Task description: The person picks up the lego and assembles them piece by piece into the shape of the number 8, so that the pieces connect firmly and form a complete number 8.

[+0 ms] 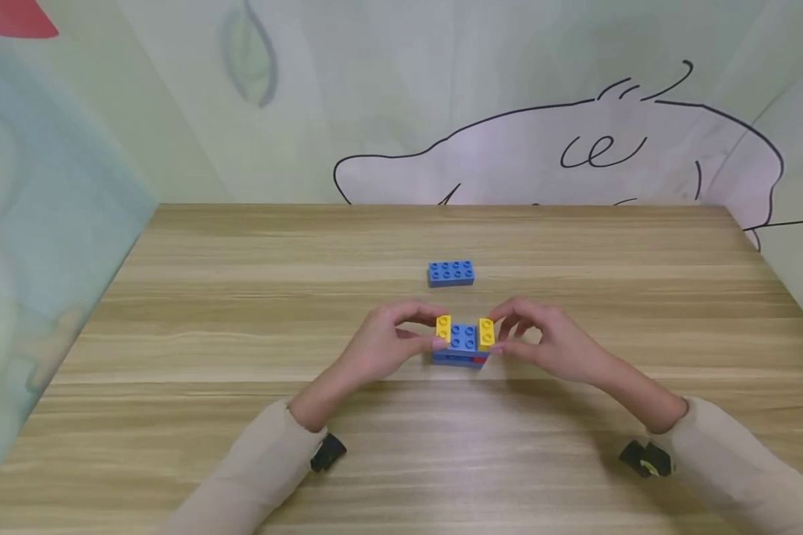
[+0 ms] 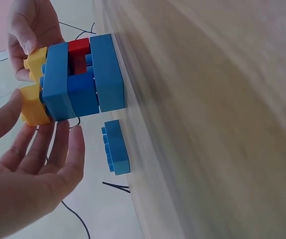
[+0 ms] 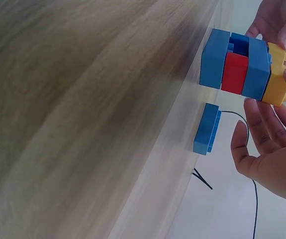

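Observation:
A small stack of toy bricks stands on the table. Its bottom layer is a long blue brick (image 2: 109,74); above that a red brick (image 3: 235,73) and a short blue brick (image 2: 83,94) sit at opposite ends with a gap between. Another long blue brick (image 1: 463,336) lies across them. On top are two yellow bricks, a left one (image 1: 443,328) and a right one (image 1: 486,334), with blue studs showing between. My left hand (image 1: 391,338) pinches the left yellow brick between thumb and fingers. My right hand (image 1: 549,338) pinches the right yellow brick the same way.
A loose blue brick (image 1: 451,273), studs up, lies on the wooden table (image 1: 241,297) just beyond the stack. Behind the table's far edge rises a pale wall (image 1: 375,89) with a line drawing.

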{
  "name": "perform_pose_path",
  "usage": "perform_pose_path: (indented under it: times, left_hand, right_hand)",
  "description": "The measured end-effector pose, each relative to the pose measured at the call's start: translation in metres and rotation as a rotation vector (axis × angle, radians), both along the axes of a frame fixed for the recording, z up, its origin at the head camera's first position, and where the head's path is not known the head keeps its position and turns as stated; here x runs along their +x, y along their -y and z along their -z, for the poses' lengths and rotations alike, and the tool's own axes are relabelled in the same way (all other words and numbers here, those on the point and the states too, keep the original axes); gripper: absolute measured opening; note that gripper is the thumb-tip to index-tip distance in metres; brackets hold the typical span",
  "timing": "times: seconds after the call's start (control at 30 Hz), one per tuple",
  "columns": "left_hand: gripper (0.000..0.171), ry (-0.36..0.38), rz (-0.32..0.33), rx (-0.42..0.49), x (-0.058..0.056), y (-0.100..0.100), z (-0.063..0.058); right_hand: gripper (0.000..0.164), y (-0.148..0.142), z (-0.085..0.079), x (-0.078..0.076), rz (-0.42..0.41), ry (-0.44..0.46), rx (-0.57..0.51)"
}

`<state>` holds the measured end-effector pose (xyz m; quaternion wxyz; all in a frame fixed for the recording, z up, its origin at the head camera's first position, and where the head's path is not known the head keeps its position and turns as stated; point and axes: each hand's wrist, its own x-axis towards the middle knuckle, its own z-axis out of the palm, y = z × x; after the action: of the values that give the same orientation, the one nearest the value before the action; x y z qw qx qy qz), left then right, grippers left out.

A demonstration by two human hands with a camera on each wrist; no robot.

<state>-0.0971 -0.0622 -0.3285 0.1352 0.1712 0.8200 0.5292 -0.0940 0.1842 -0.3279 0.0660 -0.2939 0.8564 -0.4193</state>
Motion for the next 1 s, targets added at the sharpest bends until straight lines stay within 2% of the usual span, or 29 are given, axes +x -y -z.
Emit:
perform_pose_path:
  times: [0.33,0.63,0.83,0.9,1.0]
  left_hand:
    - [0.032,-0.008,-0.035,-0.015,0.002,-0.003,-0.003]
    - [0.031,-0.007,-0.051,-0.031,0.002,-0.004,-0.003]
    - [0.031,-0.005,-0.054,-0.048,0.003,-0.004,-0.004]
    - [0.031,-0.004,-0.052,-0.056,0.003,-0.004,-0.005]
    - [0.031,0.004,-0.05,-0.068,0.003,-0.004,-0.007]
  right_hand:
    - [0.032,0.001,-0.003,0.0,0.006,0.013,0.007]
    - [0.031,-0.001,-0.004,-0.005,-0.024,0.031,0.026]
    - [0.025,-0.008,-0.005,-0.028,-0.103,0.155,0.013]
    - [0.024,-0.011,-0.004,-0.039,-0.086,0.17,0.036]
    - [0.027,-0.014,-0.001,-0.056,-0.018,0.16,0.092]
